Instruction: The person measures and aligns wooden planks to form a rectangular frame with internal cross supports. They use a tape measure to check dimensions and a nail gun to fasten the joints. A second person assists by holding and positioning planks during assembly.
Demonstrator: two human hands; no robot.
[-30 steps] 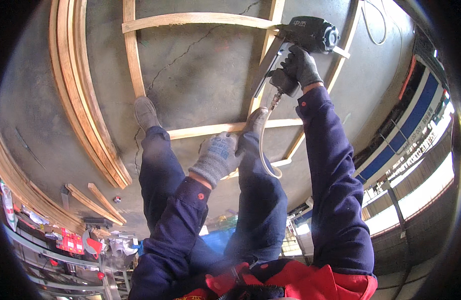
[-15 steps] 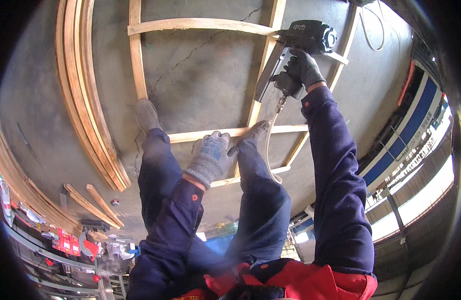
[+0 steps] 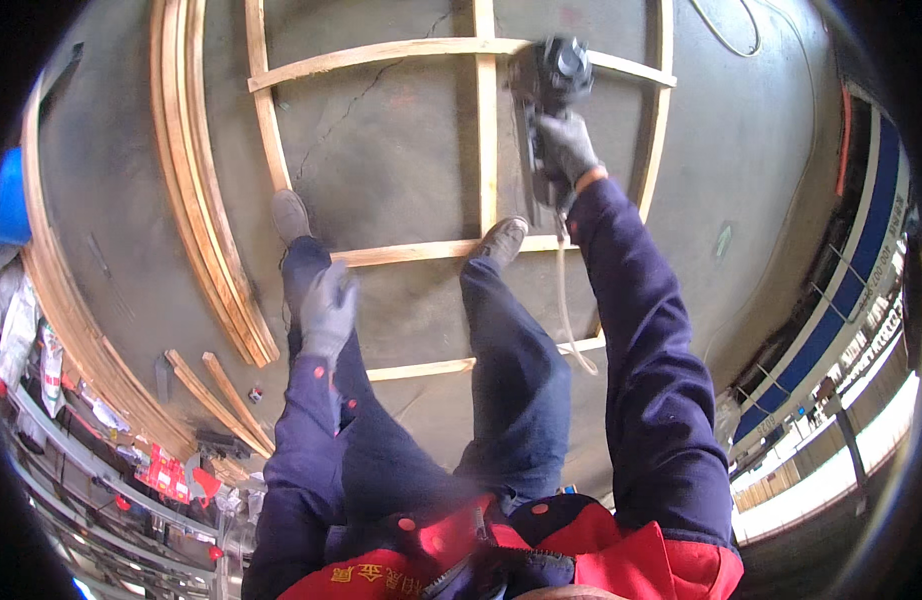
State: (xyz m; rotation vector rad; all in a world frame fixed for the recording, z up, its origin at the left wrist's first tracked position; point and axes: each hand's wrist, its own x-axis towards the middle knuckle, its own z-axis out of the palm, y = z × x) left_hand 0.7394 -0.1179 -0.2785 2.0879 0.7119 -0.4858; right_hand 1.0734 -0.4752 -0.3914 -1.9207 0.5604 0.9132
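My right hand (image 3: 569, 143), in a grey work glove, is closed round the handle of a black nail gun (image 3: 556, 75). The tool is blurred and hangs above the right half of a wooden frame (image 3: 487, 140), close to where a crosspiece meets the middle batten; whether it touches the wood I cannot tell. A pale air hose (image 3: 563, 300) runs down from its handle. My left hand (image 3: 329, 312), also gloved, is empty over my left leg, its thumb apart from the other fingers. Both my feet are beside the frame's near crosspiece (image 3: 411, 253).
Long wooden strips (image 3: 186, 170) lie bundled left of the frame, with more strips (image 3: 66, 290) farther left. Two short offcuts (image 3: 216, 400) lie near metal racking (image 3: 111, 480). A coiled hose (image 3: 726, 40) rests at the far right. A blue-and-white beam (image 3: 831, 310) borders the right side.
The nail gun and my right hand have moved left relative to the frame, off the right-hand part of the crosspiece. My left hand has swung left from between my knees. The view has shifted.
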